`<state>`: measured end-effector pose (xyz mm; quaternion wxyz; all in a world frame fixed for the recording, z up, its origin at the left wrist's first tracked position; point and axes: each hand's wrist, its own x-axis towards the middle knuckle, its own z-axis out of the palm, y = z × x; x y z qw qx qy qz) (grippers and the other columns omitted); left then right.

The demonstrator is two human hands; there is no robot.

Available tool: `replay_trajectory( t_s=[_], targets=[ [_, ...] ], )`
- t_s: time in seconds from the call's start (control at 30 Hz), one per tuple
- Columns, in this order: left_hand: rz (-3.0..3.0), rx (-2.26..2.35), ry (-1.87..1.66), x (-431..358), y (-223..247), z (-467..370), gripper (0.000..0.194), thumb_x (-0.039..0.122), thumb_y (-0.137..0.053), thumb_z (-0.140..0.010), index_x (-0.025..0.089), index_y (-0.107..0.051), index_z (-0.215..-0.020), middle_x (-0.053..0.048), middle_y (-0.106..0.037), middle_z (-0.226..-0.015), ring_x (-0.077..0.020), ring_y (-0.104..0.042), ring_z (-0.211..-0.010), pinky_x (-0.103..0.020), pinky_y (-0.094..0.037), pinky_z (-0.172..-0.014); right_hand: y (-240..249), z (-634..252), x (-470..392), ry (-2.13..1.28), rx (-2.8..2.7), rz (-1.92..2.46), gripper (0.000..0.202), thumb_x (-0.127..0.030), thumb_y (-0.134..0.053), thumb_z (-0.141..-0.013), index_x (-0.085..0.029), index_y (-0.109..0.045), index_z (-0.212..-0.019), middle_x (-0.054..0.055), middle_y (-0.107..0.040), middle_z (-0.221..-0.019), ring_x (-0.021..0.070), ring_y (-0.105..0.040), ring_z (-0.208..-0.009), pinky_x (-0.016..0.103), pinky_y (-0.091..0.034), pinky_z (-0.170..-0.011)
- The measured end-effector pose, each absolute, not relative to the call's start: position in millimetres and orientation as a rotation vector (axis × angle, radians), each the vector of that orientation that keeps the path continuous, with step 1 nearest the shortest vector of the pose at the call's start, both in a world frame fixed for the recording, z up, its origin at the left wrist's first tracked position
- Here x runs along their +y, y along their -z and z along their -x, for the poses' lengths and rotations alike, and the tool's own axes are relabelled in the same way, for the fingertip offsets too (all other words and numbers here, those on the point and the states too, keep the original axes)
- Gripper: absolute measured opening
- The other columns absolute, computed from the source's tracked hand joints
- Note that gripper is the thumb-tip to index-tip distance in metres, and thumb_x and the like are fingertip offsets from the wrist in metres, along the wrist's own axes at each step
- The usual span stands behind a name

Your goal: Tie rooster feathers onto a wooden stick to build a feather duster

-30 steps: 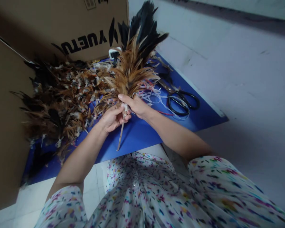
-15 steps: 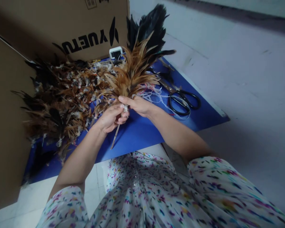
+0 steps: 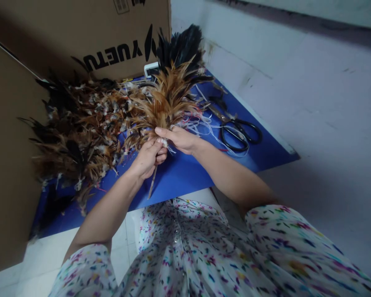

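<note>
A feather duster [image 3: 165, 97], brown near my hands and black at its far tip, points away from me over the table. Its thin stick [image 3: 152, 183] sticks out toward me below my hands. My left hand [image 3: 150, 156] is closed around the stick just under the lowest feathers. White quill ends [image 3: 165, 142] show between my hands at the base of the feathers. My right hand [image 3: 179, 138] grips the feather base from the right, its thumb laid across the front; its other fingers are partly hidden behind the feathers.
A pile of loose brown and black feathers [image 3: 89, 132] covers the left of the blue table [image 3: 185, 173]. Black-handled scissors [image 3: 238, 134] and tangled white plastic string [image 3: 204, 123] lie at the right. Cardboard box panels [image 3: 123, 24] stand behind and left; a wall [image 3: 312, 103] rises at the right.
The duster's black tip has dropped lower and tilted slightly left, and the stick's near end has shifted a little right and toward me. Both hands keep their grip, with white strands now showing between them.
</note>
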<state>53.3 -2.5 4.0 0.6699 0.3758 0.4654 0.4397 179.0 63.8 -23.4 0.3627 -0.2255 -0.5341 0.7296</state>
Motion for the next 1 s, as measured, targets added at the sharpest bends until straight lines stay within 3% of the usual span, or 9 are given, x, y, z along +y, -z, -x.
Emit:
replay_trajectory(
  t_s=[0.57, 0.73, 1.0],
  targets=[
    [-0.799, 1.051, -1.045, -4, -4, -51, 0.044, 0.043, -0.075, -0.081, 0.017, -0.042, -0.071, 0.008, -0.038, -0.056, -0.0007, -0.033, -0.042, -0.011, -0.017, -0.04, 27, -178, 63, -1.777, -1.49, 0.687, 0.065, -0.078, -0.066, -0.069, -0.014, -0.06, -0.064, -0.002, -0.053, -0.06, 0.0087, -0.045, -0.062, 0.026, -0.038, -0.065],
    [-0.778, 0.975, -0.987, -1, -4, -44, 0.041, 0.04, -0.076, -0.081, 0.017, -0.043, -0.074, 0.007, -0.04, -0.056, -0.0014, -0.034, -0.041, -0.011, -0.019, -0.039, 28, -178, 63, -1.721, -1.541, 0.682, 0.063, -0.077, -0.064, -0.072, -0.013, -0.061, -0.069, -0.002, -0.053, -0.063, 0.0096, -0.045, -0.064, 0.027, -0.037, -0.066],
    [-0.774, 0.921, -0.892, 1, -6, -37, 0.034, 0.04, -0.076, -0.081, 0.014, -0.055, -0.081, 0.007, -0.04, -0.056, -0.0026, -0.035, -0.041, -0.012, -0.022, -0.039, 25, -180, 63, -1.745, -1.522, 0.653, 0.061, -0.072, -0.072, -0.067, -0.016, -0.051, -0.06, -0.006, -0.042, -0.057, 0.0069, -0.038, -0.059, 0.026, -0.033, -0.062]
  ],
)
